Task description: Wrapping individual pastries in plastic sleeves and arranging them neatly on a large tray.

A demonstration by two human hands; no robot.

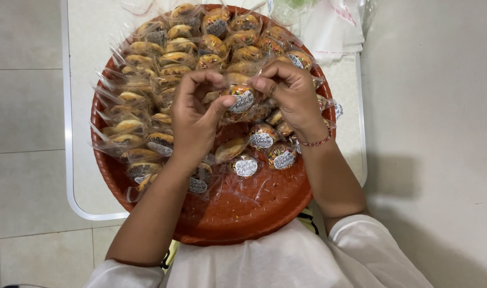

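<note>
White sleeves [286,261], both hands [243,104] pinching wrapped donut [242,99], tray's [243,213] bare near rim

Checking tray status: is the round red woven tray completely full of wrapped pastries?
No, the round red woven tray has a bare stretch nearest the person.

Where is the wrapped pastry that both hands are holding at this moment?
In the head view, the wrapped pastry is pinched between the left hand and the right hand, above the middle of the round red tray.

Both hands [198,114] [289,93] pinch a wrapped pastry [242,100] above the red tray [243,213].
</note>
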